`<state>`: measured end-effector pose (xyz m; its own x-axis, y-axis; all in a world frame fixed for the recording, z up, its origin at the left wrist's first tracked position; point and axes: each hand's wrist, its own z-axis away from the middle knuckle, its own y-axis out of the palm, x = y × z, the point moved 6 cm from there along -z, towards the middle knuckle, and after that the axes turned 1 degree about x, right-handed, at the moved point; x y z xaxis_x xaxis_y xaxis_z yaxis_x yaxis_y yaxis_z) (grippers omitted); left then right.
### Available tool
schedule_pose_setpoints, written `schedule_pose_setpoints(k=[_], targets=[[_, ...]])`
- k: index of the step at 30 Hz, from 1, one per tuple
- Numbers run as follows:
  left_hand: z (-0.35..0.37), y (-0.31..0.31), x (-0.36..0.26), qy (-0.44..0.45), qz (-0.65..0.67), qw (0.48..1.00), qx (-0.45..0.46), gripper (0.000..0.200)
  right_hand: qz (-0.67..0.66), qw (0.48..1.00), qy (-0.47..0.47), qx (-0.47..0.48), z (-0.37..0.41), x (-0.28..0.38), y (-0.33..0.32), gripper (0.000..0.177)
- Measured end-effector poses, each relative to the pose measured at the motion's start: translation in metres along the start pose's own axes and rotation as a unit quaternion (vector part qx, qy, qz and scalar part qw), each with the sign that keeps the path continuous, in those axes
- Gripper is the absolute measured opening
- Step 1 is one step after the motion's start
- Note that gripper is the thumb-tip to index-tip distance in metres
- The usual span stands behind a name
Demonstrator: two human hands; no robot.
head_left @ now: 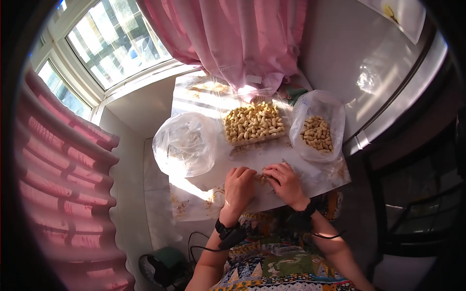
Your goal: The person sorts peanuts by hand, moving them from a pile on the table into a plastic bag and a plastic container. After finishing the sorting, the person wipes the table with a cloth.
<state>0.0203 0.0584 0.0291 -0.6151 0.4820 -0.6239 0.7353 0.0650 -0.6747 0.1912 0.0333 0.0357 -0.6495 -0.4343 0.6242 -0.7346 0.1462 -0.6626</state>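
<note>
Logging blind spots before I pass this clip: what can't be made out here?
- Head view: the small pale thing between left hand and right hand; fingers cover most of it, grip unclear.
- Plastic bag nearer the window: glare and creased film hide its contents.
- Table, far end: pink curtain lies over it.
- Dark object on the floor: shadowed, cut by the lens edge.

Sunlit corner by a window [114, 41].
A pink curtain [233, 39] hangs down onto the far edge of a cloth-covered table [194, 203].
</note>
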Motion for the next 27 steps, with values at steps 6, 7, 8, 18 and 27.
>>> schedule_pose_setpoints(k=[6, 7, 8, 18, 27], targets=[[0.008, -0.013, 0.002, -0.023, 0.006, 0.999, -0.034, 0.031, -0.054, 0.998, -0.033, 0.014, 0.001, 0.014, 0.014, 0.023], [0.007, -0.01, -0.003, -0.005, -0.018, 0.999, -0.031, 0.033, -0.062, 0.998, -0.02, -0.009, 0.001, 0.015, 0.009, 0.024], [0.007, -0.006, -0.008, 0.012, -0.04, 0.999, -0.029, 0.036, -0.07, 0.997, -0.007, -0.031, 0.002, 0.014, 0.006, 0.025], [0.0, 0.015, -0.019, 0.08, 0.013, 0.996, 0.038, 0.025, -0.053, 0.988, 0.115, -0.086, 0.011, -0.048, -0.031, 0.043], [0.005, -0.026, 0.015, 0.0, 0.001, 0.999, -0.048, 0.023, -0.201, 0.974, 0.078, 0.061, -0.052, -0.037, 0.023, 0.037]])
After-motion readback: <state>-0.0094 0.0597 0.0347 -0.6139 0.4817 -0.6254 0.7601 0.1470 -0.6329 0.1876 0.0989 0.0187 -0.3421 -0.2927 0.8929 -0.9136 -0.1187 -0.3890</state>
